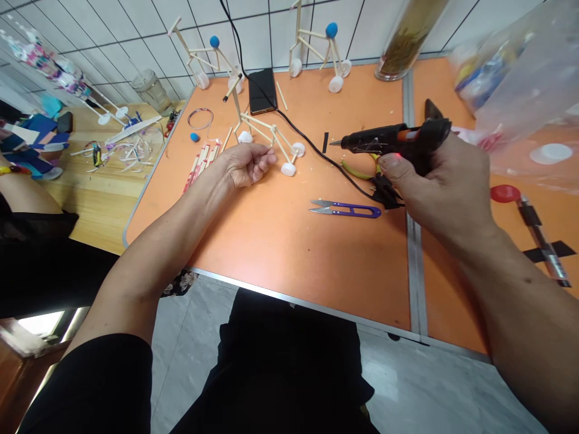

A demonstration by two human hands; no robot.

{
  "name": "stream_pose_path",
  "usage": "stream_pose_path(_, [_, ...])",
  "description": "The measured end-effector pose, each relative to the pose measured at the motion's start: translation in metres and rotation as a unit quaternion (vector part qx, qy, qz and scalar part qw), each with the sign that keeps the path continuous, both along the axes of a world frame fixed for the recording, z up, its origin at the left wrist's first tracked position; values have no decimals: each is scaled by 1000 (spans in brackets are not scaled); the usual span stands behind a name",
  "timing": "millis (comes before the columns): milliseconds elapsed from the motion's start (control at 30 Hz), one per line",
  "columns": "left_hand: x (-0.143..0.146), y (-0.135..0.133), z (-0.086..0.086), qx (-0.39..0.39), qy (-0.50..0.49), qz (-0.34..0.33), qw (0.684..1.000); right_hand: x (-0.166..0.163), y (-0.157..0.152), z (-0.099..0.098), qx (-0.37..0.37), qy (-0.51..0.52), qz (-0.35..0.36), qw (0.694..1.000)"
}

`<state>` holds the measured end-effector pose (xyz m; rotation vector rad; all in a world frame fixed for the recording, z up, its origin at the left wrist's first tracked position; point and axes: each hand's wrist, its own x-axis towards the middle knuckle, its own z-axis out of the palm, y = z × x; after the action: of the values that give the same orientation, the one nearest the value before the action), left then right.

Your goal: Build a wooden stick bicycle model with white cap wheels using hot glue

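My right hand (447, 175) is wrapped around a black hot glue gun (384, 140), its metal nozzle pointing left above the orange table. Closed at the fingertips, my left hand (253, 164) pinches the rear frame of a small tricycle model (257, 123) made of pale wooden sticks. White round wheels stand under that model, and a dark-tipped handlebar tops its front post. The exact grip point is partly hidden by the fingers. Purple thread snips (353, 210) and yellow-handled pliers (362, 172) lie between my hands.
Two similar stick tricycles with blue balls, one being the right tricycle (332, 48), stand by the tiled wall. A black phone (262, 93), red-patterned sticks (203, 160) and a blue ball (194, 137) lie leftward. The black cord (298, 129) crosses the table. A person sits at left.
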<state>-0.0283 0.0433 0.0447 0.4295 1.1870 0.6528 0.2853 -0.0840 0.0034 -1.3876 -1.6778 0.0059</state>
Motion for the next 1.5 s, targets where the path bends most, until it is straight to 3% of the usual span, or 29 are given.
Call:
stream_pose_path(600, [6, -8, 8, 36, 48, -20, 998, -1, -1, 2, -11, -5, -1, 1000])
stream_pose_path(800, [3, -4, 5, -3, 16, -1, 1000, 0, 0, 0, -10, -13, -4, 1000])
stream_pose_path(1267, [3, -4, 4, -14, -3, 10, 1000, -1, 0, 0, -4, 3, -2, 1000])
stream_pose_path(1500, [4, -5, 6, 22, 36, -8, 999, 0, 0, -1, -3, -16, -7, 1000])
